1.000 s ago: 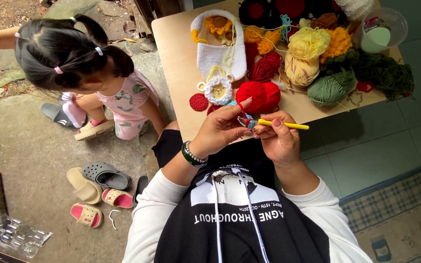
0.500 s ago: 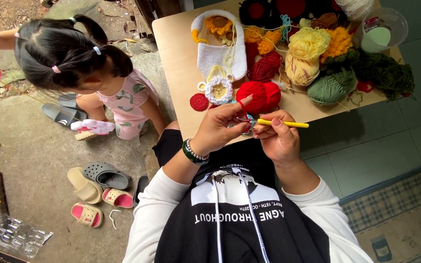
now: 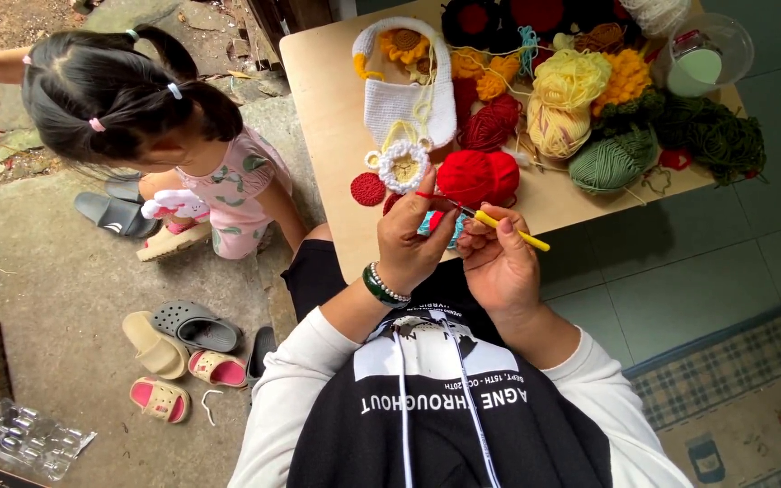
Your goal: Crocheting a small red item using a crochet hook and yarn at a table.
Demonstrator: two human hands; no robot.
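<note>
Right hand [image 3: 499, 262] clamped on a yellow crochet hook [image 3: 510, 229], left hand [image 3: 418, 239] pinched shut on a small crochet piece [image 3: 437, 221] with red yarn, both just at the near edge of the worktop [image 3: 327, 108], close to a red yarn ball [image 3: 478, 176].

Floor: sandals [image 3: 178, 348], a blister pack [image 3: 36, 440]
Surface: green yarn ball [image 3: 612, 163], white crocheted bag [image 3: 409, 86], plastic cup [image 3: 705, 56]
Left: crouching child [image 3: 164, 136]
</note>
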